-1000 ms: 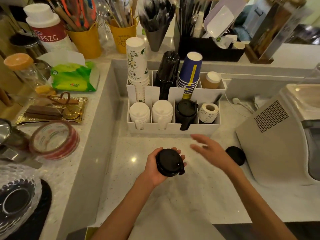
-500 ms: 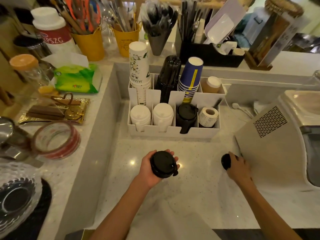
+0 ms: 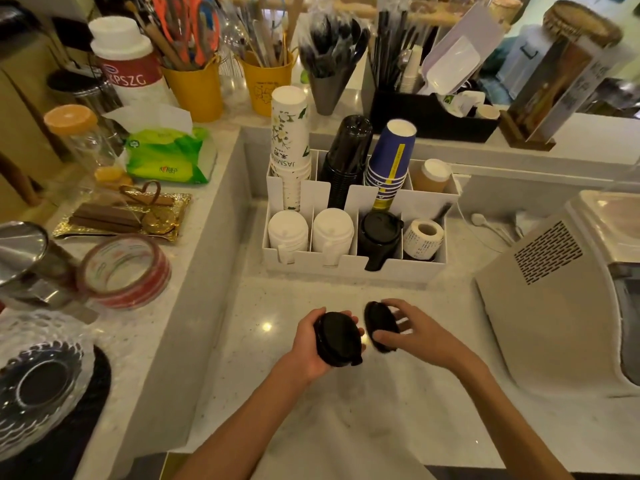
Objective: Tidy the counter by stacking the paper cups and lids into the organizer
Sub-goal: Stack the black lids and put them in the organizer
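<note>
In front of the organizer (image 3: 353, 268), my left hand (image 3: 313, 344) cups black lids (image 3: 337, 339); my right hand (image 3: 414, 332) pinches another lid (image 3: 379, 325).

Warm, dim indoor light washes the scene yellowish; a small bright glint sits on the counter (image 3: 266, 326) just left of the left hand (image 3: 311, 344); soft shadows pool beneath both forearms. Wide-angle distortion bends the edges; far clutter behind the organizer (image 3: 353, 268) looks soft and smeared
</note>
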The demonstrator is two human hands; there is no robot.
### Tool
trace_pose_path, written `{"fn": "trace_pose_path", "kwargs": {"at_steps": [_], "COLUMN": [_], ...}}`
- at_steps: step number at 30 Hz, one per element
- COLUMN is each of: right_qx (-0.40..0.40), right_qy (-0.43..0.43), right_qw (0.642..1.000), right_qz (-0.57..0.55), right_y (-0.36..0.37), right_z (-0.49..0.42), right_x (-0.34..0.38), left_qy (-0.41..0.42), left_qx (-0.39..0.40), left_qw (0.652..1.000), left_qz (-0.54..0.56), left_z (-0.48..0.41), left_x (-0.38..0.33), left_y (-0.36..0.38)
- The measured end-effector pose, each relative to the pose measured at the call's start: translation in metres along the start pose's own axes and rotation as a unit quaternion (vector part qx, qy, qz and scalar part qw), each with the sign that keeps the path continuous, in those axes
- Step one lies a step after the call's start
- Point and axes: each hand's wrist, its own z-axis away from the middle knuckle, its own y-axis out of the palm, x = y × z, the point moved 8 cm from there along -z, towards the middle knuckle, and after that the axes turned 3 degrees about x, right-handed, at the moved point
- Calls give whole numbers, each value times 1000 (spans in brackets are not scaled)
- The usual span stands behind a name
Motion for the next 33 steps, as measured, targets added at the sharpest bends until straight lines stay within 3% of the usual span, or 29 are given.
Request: {"fn": "trace_pose_path", "kwargs": {"at_steps": [3,9,13,23,28,33], "right_qx": [9,-21,-23,57,50,-8], "right_qy": [-69,-87,-106,-134,-140,-107], "right_qw": [994,977,975,969,969,976], "right_qz": [84,192,196,199,198,189], "right_y": [30,45,46,49,50,47], "right_z": [4,-2,-2,1,2,1], "right_x": [37,57,66,77,76,72], "left_qy": [-2,12,29,22,20,21], "left_qx": [-22,-34,-34,20,15,15], "left_qw": [998,997,997,997,997,998], "left_qz": [-63,-69,-66,-77,-69,-49], "left_z": [1,-2,-3,-1,-2,-2], "left_x": [6,3,-2,-8,-7,-7], "left_y": [1,-4,-11,-5,-6,-6]}}
